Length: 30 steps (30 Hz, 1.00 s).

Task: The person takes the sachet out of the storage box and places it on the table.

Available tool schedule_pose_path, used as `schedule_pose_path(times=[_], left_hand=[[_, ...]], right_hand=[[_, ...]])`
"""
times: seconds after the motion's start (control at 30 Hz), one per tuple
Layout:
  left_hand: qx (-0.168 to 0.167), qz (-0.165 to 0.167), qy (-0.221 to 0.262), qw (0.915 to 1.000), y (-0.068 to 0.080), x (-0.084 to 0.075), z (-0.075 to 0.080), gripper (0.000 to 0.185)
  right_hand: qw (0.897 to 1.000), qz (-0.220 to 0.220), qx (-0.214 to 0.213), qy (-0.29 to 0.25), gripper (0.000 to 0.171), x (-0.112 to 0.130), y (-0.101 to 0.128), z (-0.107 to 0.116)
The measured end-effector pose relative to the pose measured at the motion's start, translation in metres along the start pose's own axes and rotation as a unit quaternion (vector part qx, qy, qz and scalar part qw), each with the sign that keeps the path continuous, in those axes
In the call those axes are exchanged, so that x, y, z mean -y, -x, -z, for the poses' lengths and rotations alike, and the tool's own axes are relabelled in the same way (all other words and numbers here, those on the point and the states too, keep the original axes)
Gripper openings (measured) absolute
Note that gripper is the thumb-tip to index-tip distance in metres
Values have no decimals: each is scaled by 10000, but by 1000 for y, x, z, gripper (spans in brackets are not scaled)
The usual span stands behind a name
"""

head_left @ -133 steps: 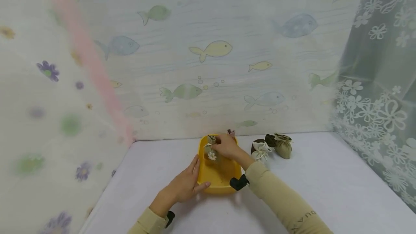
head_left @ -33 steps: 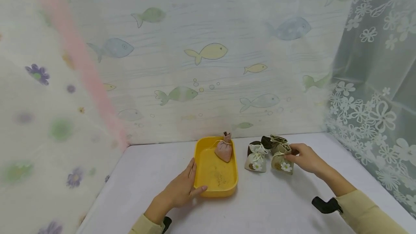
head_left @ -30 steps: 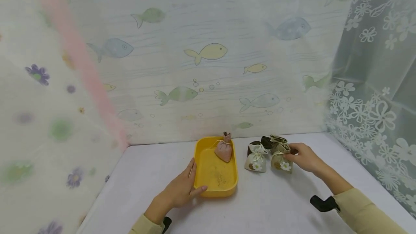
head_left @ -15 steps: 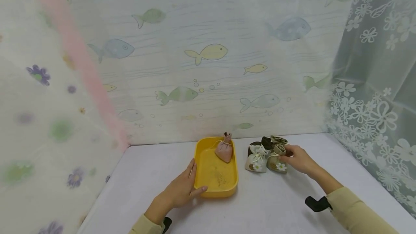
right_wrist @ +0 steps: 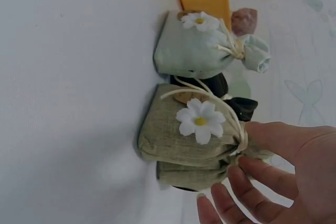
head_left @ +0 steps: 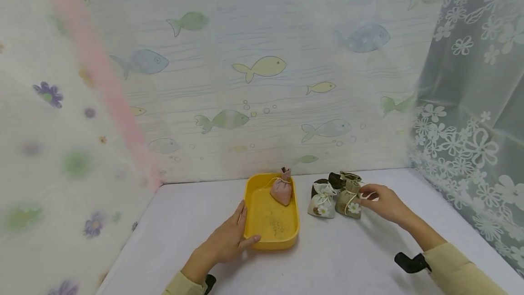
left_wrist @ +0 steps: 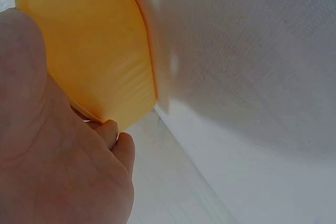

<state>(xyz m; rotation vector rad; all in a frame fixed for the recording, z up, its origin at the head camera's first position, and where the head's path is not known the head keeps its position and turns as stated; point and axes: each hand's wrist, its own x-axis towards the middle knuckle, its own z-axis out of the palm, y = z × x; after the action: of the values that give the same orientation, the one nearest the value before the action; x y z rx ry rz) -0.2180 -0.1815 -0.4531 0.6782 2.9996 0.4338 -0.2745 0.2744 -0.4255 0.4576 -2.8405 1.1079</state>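
Observation:
My right hand (head_left: 385,201) is beside the neck of an olive drawstring pouch (head_left: 347,205) with a white flower. In the right wrist view its thumb and fingertips are spread apart around the tied neck, and the pouch (right_wrist: 184,129) stands upright on the table. My left hand (head_left: 223,238) rests against the near left corner of a yellow tray (head_left: 268,244), fingers straight along its side and thumb at the front rim. Inside the tray's far right corner leans a pink pouch (head_left: 282,191). A white flowered pouch (head_left: 321,204) stands left of the olive one.
Behind the front pouches are dark brown pouches (head_left: 335,180) and another olive pouch (head_left: 350,175), partly hidden. A white cloth covers the table (head_left: 196,204). A fish-print curtain (head_left: 262,104) rises along the back edge, with a lace-patterned sheet (head_left: 471,149) at the right.
My right hand carried the flowered olive pouch from the tray to the group at right, shifted it slightly left, and has let go. My left hand stays at the tray.

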Motion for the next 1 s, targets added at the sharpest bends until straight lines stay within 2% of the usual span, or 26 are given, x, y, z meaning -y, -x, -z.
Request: schedule_pose_path(times=[0.27,0.43,1.0], left_hand=[[-80,-39,-14,10000,2,-4,3,95],[-84,-38,-20,10000,1,-2,0,95],[-64,-110,68,9999,4,-7,7,93]], right_hand=[[9996,206,-60,180,28,8,10,8],[9992,395,-21,77,25,16,15,6],[9931,961,348,-567,26,57,8,-23]])
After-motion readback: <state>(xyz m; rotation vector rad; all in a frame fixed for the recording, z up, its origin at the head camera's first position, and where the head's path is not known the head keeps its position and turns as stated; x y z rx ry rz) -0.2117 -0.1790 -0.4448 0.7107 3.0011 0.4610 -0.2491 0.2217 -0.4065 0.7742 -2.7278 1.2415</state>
